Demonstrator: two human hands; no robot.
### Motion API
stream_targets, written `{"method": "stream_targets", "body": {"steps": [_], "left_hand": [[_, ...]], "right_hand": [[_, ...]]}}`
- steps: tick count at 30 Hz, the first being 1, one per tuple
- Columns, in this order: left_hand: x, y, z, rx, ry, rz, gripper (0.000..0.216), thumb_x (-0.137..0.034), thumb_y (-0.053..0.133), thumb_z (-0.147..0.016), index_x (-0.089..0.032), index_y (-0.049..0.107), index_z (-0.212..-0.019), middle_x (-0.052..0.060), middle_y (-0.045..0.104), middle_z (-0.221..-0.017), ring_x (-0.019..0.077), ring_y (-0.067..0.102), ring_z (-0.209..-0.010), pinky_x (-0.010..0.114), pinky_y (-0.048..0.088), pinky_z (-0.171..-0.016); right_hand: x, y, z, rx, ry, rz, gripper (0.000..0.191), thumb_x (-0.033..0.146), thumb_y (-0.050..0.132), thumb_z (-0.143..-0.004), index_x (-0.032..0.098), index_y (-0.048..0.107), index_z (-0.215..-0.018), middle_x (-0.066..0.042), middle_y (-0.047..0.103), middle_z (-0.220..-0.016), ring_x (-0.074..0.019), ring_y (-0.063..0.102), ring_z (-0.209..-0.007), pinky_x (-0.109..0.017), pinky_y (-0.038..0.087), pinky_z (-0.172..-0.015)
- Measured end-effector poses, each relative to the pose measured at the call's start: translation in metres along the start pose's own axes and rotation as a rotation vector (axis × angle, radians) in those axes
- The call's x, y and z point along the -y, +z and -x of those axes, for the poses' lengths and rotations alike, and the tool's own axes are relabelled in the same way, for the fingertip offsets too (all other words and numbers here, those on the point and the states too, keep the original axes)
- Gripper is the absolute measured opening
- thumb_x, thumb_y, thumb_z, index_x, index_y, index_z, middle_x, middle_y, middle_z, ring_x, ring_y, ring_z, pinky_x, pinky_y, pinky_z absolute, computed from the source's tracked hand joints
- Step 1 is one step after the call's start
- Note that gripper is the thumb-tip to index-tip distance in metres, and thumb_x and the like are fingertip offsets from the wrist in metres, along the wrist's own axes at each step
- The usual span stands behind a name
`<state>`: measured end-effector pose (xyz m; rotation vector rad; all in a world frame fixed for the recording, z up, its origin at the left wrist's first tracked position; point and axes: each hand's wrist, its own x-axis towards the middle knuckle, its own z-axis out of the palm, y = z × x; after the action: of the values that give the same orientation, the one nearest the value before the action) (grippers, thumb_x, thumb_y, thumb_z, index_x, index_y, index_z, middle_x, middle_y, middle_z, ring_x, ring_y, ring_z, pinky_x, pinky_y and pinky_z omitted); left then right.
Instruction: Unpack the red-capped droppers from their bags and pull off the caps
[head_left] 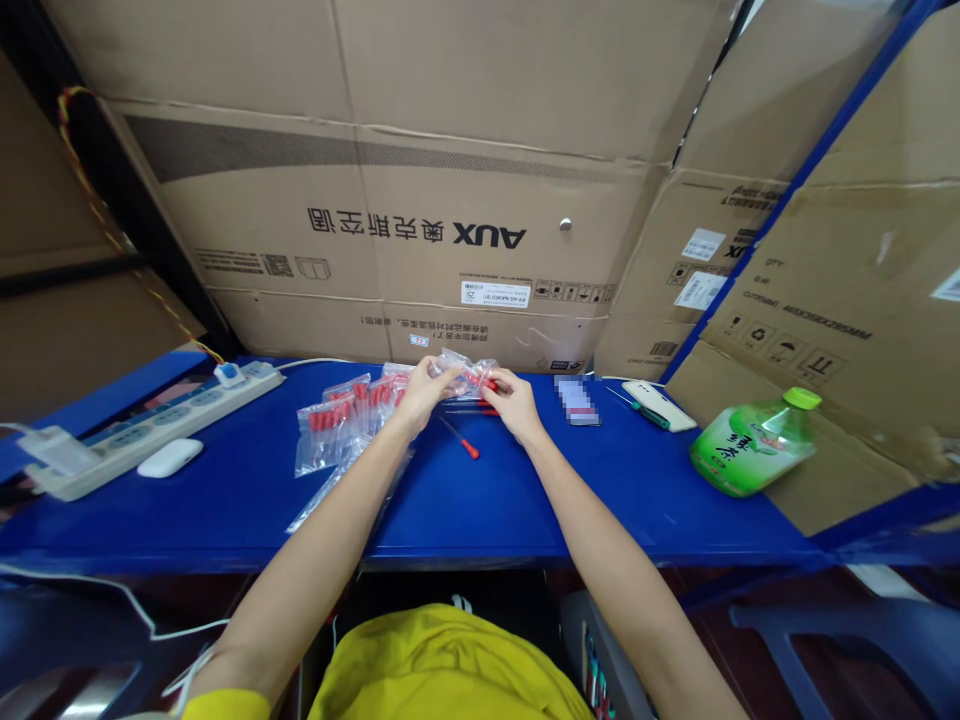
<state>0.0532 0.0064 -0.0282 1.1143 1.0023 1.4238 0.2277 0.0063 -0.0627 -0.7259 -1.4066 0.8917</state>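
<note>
My left hand and my right hand both grip a small clear plastic bag of red-handled screwdrivers, held just above the blue shelf near its back. To the left of my hands lie several more filled clear bags in a loose overlapping pile. One loose red-handled screwdriver rests on the shelf between my wrists. Empty clear bags lie partly under my left forearm.
A white power strip and a white mouse sit at the left. A green bottle lies on its side at the right, beyond a white phone and a small green screwdriver. Cardboard boxes wall the back.
</note>
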Motion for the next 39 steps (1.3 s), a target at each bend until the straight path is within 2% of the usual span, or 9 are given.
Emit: {"method": "stream_targets", "body": {"steps": [9,14,17,20,22,26,30,36,39], "left_hand": [[0.013,0.011,0.003,-0.104,0.093,-0.025,0.049,-0.028,0.087,-0.062,-0.022,0.044,-0.085,-0.008,0.051,-0.072,0.0092,0.057,-0.057,0.024,0.054,-0.056],[0.012,0.011,0.002,-0.050,0.011,0.082,0.052,-0.029,0.090,-0.061,-0.021,0.044,-0.083,-0.007,0.053,-0.074,0.0104,0.062,-0.065,0.028,0.060,-0.067],[0.009,0.005,-0.001,-0.069,-0.009,0.057,0.047,-0.035,0.089,-0.065,-0.021,0.048,-0.082,-0.007,0.054,-0.068,0.0108,0.060,-0.060,0.030,0.060,-0.068],[0.006,-0.004,-0.007,-0.189,0.033,-0.025,0.039,-0.040,0.083,-0.073,-0.022,0.049,-0.083,-0.006,0.055,-0.063,0.0117,0.058,-0.053,0.026,0.053,-0.058],[0.004,-0.013,-0.013,-0.309,0.065,-0.067,0.034,-0.039,0.077,-0.078,-0.022,0.049,-0.085,-0.005,0.058,-0.067,0.0126,0.058,-0.053,0.024,0.048,-0.055],[0.003,-0.032,-0.024,-0.526,0.141,-0.142,0.032,-0.033,0.074,-0.082,-0.024,0.047,-0.097,-0.003,0.063,-0.083,0.0123,0.063,-0.064,0.024,0.049,-0.064],[0.004,-0.041,-0.027,-0.649,0.173,-0.206,0.039,-0.027,0.074,-0.082,-0.025,0.045,-0.108,0.000,0.068,-0.095,0.0136,0.067,-0.081,0.024,0.049,-0.075],[0.008,-0.031,-0.023,-0.577,0.215,-0.149,0.042,-0.026,0.077,-0.079,-0.023,0.053,-0.113,0.006,0.072,-0.104,0.0168,0.070,-0.083,0.026,0.052,-0.076],[0.006,-0.025,-0.019,-0.537,0.223,-0.175,0.037,-0.026,0.078,-0.077,-0.020,0.061,-0.109,0.009,0.072,-0.109,0.0188,0.070,-0.089,0.026,0.054,-0.076]], "right_hand": [[0.005,0.004,0.005,-0.003,-0.034,0.111,0.027,0.039,0.085,-0.069,0.022,0.078,-0.089,-0.006,0.069,-0.105,-0.0211,0.067,-0.092,-0.034,0.058,-0.087],[0.008,0.002,0.005,-0.027,-0.037,0.199,0.022,0.040,0.081,-0.074,0.022,0.079,-0.087,-0.007,0.072,-0.101,-0.0230,0.068,-0.093,-0.036,0.057,-0.088],[0.009,0.001,0.003,-0.047,-0.012,0.201,0.021,0.042,0.078,-0.076,0.023,0.079,-0.084,-0.007,0.075,-0.104,-0.0242,0.069,-0.097,-0.037,0.057,-0.092],[0.012,-0.003,0.001,-0.056,0.037,0.141,0.026,0.045,0.079,-0.075,0.022,0.080,-0.087,-0.007,0.077,-0.109,-0.0246,0.071,-0.097,-0.038,0.058,-0.091],[0.015,-0.009,0.000,-0.038,0.091,0.111,0.031,0.046,0.080,-0.074,0.021,0.081,-0.092,-0.007,0.078,-0.105,-0.0230,0.071,-0.088,-0.037,0.059,-0.084],[0.014,-0.025,-0.001,0.078,0.151,0.204,0.027,0.041,0.078,-0.075,0.019,0.079,-0.091,-0.004,0.076,-0.081,-0.0188,0.067,-0.071,-0.033,0.055,-0.071],[0.007,-0.032,0.003,0.246,0.155,0.346,0.017,0.030,0.074,-0.075,0.019,0.078,-0.089,-0.002,0.076,-0.081,-0.0180,0.069,-0.074,-0.032,0.055,-0.074],[0.014,-0.025,0.008,0.316,-0.004,0.635,0.035,0.015,0.072,-0.075,0.026,0.076,-0.108,-0.002,0.078,-0.105,-0.0214,0.071,-0.093,-0.037,0.053,-0.090],[0.020,-0.026,0.007,0.321,-0.042,0.783,0.040,0.012,0.074,-0.075,0.028,0.076,-0.111,-0.004,0.077,-0.108,-0.0244,0.067,-0.099,-0.040,0.051,-0.093]]}}
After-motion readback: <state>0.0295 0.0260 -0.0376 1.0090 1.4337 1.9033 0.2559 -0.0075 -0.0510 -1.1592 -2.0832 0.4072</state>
